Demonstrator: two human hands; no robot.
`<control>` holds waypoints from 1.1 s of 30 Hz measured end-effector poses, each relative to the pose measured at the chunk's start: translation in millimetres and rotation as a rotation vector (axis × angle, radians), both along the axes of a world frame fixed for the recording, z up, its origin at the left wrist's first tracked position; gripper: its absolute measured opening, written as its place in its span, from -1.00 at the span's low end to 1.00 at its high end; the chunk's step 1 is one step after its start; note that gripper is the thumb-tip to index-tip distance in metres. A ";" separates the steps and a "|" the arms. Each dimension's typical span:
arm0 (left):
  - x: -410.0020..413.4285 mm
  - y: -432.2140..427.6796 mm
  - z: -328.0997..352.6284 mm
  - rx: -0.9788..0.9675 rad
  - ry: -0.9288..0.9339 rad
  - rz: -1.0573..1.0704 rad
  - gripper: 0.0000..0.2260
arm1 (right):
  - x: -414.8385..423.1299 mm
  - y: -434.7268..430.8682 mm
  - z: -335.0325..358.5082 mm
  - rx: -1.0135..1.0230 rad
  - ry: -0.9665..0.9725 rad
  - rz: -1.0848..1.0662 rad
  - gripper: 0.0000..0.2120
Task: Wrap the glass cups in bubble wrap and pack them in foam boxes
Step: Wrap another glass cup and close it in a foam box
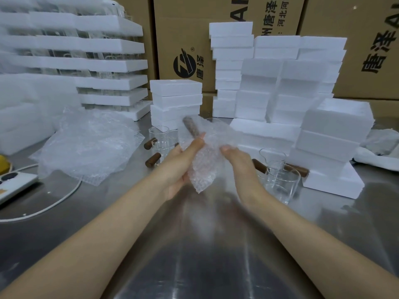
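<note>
Your left hand (183, 162) and right hand (236, 161) grip the bubble-wrapped cup (208, 156). Its wooden handle (191, 127) points to 11 o'clock, nearer your left.

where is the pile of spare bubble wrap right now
In the head view, the pile of bubble wrap lies on the left of the metal table, just left of the glass cups and in front of the stacked foam trays.

Steel table (194, 266); printed cartons (183, 29) behind; white cable (43, 210), phone (15, 184) left; cloth (377, 156) right.
</note>
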State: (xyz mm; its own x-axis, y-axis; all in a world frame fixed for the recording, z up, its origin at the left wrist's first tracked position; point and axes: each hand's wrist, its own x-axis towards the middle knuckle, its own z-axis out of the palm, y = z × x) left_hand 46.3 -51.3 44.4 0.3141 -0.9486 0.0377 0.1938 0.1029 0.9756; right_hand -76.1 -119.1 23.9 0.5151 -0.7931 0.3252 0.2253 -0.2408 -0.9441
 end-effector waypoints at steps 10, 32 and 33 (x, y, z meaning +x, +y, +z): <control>-6.7 1.7 0.0 -0.062 -0.187 -0.095 -0.51 | -1.0 -3.3 4.9 0.222 -0.086 -0.021 -0.86; -7.9 -2.8 -7.6 -0.127 -0.270 -0.005 -0.46 | -2.3 2.0 9.0 0.395 -0.243 0.246 -0.56; -7.2 -2.7 -8.6 -0.137 -0.277 -0.005 -0.46 | -1.7 2.0 9.3 0.449 -0.282 0.281 -0.58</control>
